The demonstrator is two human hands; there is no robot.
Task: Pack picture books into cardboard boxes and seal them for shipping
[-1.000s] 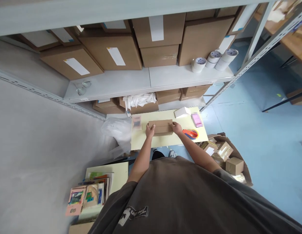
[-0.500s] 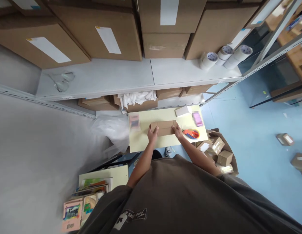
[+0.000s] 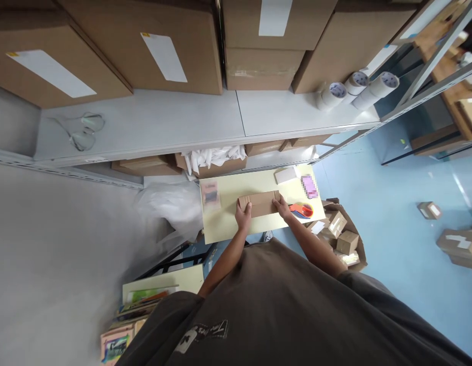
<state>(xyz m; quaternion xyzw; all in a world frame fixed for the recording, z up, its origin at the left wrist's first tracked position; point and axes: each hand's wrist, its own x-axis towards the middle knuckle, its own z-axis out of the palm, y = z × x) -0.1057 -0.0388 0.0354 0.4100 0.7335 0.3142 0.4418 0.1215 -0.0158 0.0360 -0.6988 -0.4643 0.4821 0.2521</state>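
Note:
A long brown cardboard box point(image 3: 261, 204) is held over the pale yellow table point(image 3: 226, 223). My left hand point(image 3: 243, 214) grips its left end, thumb on the near face. At the opposite end my right hand point(image 3: 282, 206) has closed round the cardboard, its thumb also on top. Just right of that hand lies an orange and blue tape dispenser point(image 3: 301, 210). A small white box point(image 3: 286, 175) and a pixelated pink item point(image 3: 309, 186) sit behind it. Toward the table's left end is a pink printed sheet or packet point(image 3: 210, 195).
Behind the table stands a grey shelf point(image 3: 175, 119) with large cartons point(image 3: 175, 56), tape rolls point(image 3: 331, 95) and glasses point(image 3: 87, 132). An open carton of small boxes point(image 3: 348, 243) is on the right. Clear plastic wrap point(image 3: 173, 206) bulges at left, above a stack of books point(image 3: 144, 305).
Both hands and the cardboard box have shifted slightly right and nearer to me in the picture, and the box is tilted a little more. The camera view has shifted too. Both grips stay closed.

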